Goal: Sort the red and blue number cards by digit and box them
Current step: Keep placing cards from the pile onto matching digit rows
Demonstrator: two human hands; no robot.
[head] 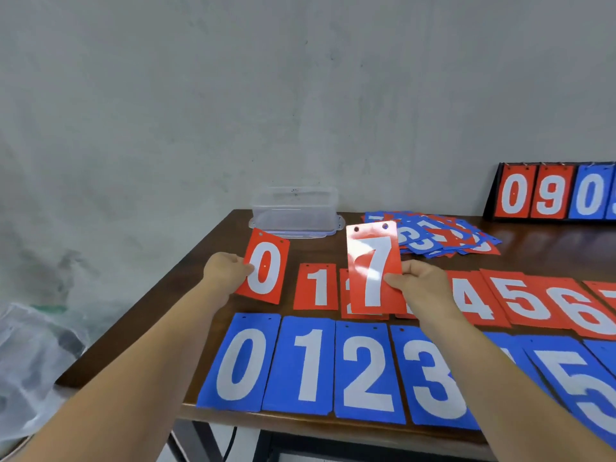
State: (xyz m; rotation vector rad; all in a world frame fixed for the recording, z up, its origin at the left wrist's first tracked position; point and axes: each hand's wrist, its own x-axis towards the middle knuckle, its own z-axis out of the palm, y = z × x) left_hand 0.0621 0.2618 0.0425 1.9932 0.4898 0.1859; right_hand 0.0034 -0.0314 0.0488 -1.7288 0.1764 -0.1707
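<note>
My left hand [226,271] pinches a red 0 card [265,266] by its left edge, lifted over the table's left end. My right hand [421,288] pinches a red 7 card [373,268] upright above the red row. That row lies flat: red 1 [316,288], a mostly hidden card behind the 7, then red 4 [471,300], red 5 [520,300] and red 6 [580,311]. In front lies the blue row: blue 0 [240,363], blue 1 [305,366], blue 2 [366,371], blue 3 [433,378] and blue 5 [580,385].
A clear plastic box [295,210] stands at the table's back edge by the wall. A loose pile of red and blue cards [443,236] lies right of it. A flip scoreboard [550,193] stands at the back right. The brown table [160,315] ends at the left.
</note>
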